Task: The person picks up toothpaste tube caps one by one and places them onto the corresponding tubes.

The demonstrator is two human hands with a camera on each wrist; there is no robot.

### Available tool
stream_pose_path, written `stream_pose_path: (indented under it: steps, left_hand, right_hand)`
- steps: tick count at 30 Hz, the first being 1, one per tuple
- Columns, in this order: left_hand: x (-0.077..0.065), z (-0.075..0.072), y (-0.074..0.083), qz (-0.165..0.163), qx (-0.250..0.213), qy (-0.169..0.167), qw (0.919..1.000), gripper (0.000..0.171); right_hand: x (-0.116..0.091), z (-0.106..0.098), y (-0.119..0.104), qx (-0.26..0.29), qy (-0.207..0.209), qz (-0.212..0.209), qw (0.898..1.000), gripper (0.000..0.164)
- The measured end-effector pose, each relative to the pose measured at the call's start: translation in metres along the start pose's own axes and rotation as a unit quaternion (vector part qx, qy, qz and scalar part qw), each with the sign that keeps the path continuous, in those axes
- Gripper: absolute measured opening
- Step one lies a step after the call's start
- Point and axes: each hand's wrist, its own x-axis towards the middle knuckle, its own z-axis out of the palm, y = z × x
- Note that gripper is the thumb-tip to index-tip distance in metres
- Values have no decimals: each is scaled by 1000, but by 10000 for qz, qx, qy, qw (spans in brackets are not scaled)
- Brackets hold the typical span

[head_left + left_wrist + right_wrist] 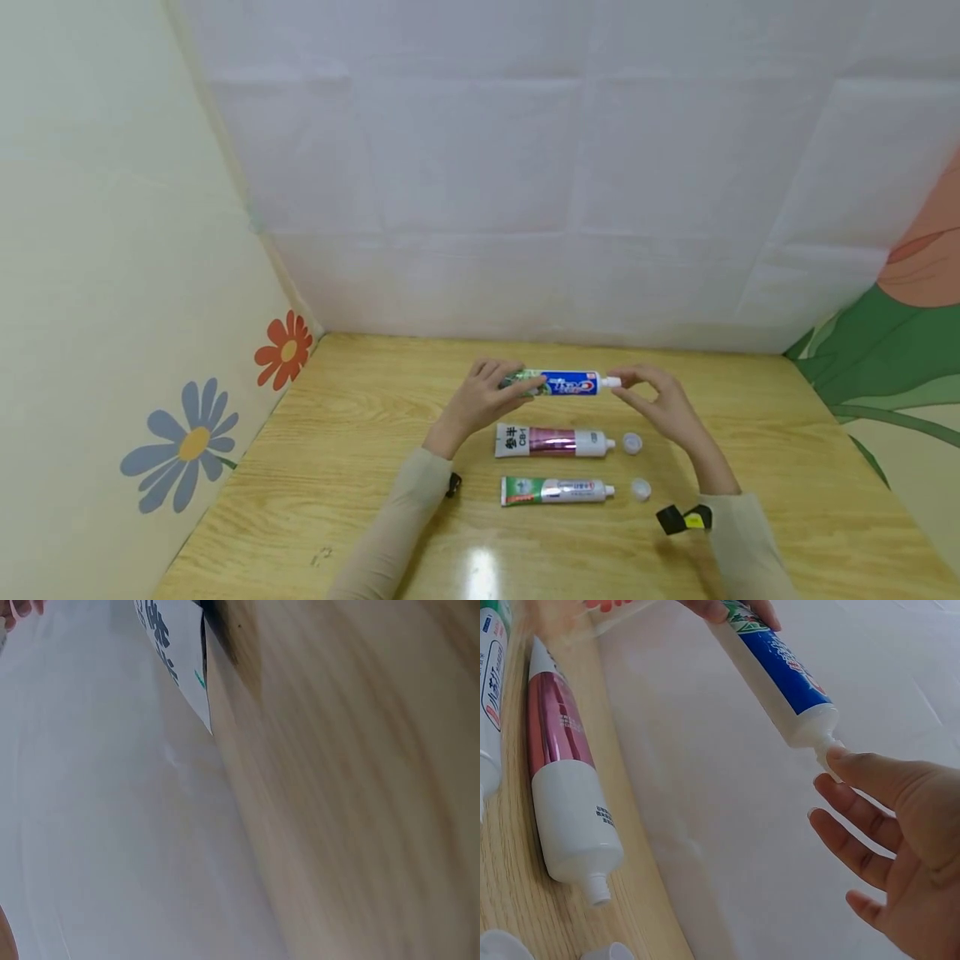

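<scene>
My left hand grips the green end of a blue toothpaste tube, which is held level above the table. At the tube's other end, my right hand pinches the small white cap between thumb and index finger; the right wrist view shows its other fingers spread apart below. Nearer on the table lie a pink and white toothpaste tube and a green and white toothpaste tube, both with bare nozzles pointing right. In the left wrist view the left hand's grip is mostly out of frame.
Two round whitish caps, a farther cap and a nearer cap, lie right of the uncapped nozzles. The wooden table meets a white sheet at the back. Walls painted with flowers stand on both sides.
</scene>
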Motion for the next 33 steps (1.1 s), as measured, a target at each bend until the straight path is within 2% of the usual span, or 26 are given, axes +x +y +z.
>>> stream_pose_path:
  steps: [4,10,18,27,33]
  left_hand:
    - [1,0,1,-54,-54,4,10000,42]
    - [5,-4,2,-256,-301,32,9992,49]
    - [14,-13,4,-449,-451,-178,9978,52]
    - [21,-14,4,-384,-569,-64,9976,46]
    - [23,-15,3,-489,-670,1,9966,49]
  right_hand:
    - [0,0,-1,78,-45,83,9999,24]
    - [1,0,-5,70,-21,310,9995,21]
    - [3,-8,-37,201,-80,591,9980,19]
    - [4,-2,-9,252,-178,687,9972,22]
    - [8,-3,-9,516,-229,662,9962,25]
